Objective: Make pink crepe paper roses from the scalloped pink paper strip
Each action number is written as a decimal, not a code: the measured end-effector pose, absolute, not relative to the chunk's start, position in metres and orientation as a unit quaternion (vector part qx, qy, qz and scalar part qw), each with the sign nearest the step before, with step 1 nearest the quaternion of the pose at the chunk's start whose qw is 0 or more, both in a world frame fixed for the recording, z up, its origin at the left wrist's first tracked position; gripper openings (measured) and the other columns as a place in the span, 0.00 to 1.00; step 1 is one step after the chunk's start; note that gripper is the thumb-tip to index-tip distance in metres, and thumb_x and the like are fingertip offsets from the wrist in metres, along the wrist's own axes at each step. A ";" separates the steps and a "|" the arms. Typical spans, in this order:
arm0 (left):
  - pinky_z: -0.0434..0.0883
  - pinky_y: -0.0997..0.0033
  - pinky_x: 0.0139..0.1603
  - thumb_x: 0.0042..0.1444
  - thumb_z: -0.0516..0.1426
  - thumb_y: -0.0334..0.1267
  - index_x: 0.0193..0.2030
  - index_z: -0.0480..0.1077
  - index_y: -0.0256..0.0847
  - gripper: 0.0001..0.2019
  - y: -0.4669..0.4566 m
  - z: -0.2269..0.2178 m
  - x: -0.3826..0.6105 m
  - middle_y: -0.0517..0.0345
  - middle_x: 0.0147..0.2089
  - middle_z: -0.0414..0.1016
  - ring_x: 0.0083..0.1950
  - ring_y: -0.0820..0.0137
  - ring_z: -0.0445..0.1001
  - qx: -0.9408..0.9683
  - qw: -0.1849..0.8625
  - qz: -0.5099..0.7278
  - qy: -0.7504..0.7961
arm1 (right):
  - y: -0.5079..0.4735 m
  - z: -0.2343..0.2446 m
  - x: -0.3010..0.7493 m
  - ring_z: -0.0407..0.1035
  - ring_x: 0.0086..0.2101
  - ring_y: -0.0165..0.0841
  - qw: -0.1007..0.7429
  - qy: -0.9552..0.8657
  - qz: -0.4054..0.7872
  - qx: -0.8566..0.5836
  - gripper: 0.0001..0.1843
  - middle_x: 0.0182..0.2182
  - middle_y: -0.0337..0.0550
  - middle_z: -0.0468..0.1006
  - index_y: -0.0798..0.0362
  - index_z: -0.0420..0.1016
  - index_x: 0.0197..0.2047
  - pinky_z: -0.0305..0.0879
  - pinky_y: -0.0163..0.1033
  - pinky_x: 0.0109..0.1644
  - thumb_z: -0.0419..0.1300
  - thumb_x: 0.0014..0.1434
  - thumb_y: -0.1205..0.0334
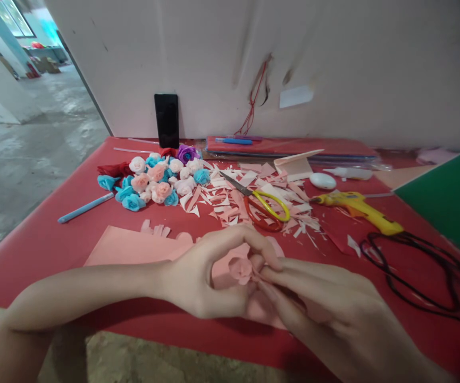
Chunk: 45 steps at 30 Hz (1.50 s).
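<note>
A small pink paper flower (240, 269) is held between my two hands above the front of the table. My left hand (203, 279) curves around it from the left, thumb below and fingers arched over, their tips closed at its right side. From the right, my right hand (329, 292) pinches the flower's side or base between thumb and fingers. The exact grip is partly hidden by the fingers. Beneath my hands lies pink paper (134, 247), with small cut pink pieces (157, 229) at its far edge.
Scissors (259, 202) rest on pink and white paper scraps (230, 207). Several paper roses (160, 191) are heaped at left near a blue pen (86, 208) and an upright phone (167, 121). A yellow glue gun (359, 210) with a black cord (413, 287) lies right on the red table (46, 239).
</note>
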State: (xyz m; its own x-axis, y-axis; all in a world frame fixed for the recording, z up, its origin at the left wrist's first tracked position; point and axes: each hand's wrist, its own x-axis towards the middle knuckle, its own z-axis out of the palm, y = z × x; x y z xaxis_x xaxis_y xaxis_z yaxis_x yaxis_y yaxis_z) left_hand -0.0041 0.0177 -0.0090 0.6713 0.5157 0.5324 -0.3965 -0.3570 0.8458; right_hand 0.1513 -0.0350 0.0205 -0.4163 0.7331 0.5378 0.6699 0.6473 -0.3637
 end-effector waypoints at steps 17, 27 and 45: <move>0.65 0.78 0.34 0.48 0.58 0.24 0.41 0.62 0.41 0.15 0.012 -0.012 -0.003 0.62 0.32 0.60 0.32 0.78 0.62 0.679 0.588 0.418 0.132 | -0.039 0.005 0.158 0.64 0.18 0.28 0.278 -0.861 -0.165 -0.394 0.19 0.14 0.38 0.67 0.54 0.69 0.24 0.57 0.35 0.24 0.45 0.63 0.71; 0.68 0.68 0.48 0.47 0.61 0.31 0.48 0.61 0.40 0.20 0.022 -0.012 -0.005 0.54 0.43 0.67 0.46 0.69 0.67 0.790 0.321 0.505 0.134 | -0.033 0.021 0.160 0.66 0.17 0.26 0.376 -0.822 -0.020 -0.428 0.14 0.15 0.35 0.70 0.52 0.67 0.25 0.61 0.31 0.23 0.49 0.60 0.71; 0.68 0.57 0.48 0.53 0.57 0.34 0.28 0.65 0.44 0.04 0.025 0.008 -0.018 0.65 0.26 0.72 0.34 0.70 0.67 0.851 -0.041 0.501 0.154 | -0.038 0.020 0.153 0.62 0.13 0.25 0.381 -0.796 -0.017 -0.470 0.18 0.11 0.34 0.67 0.50 0.63 0.17 0.58 0.31 0.19 0.50 0.58 0.69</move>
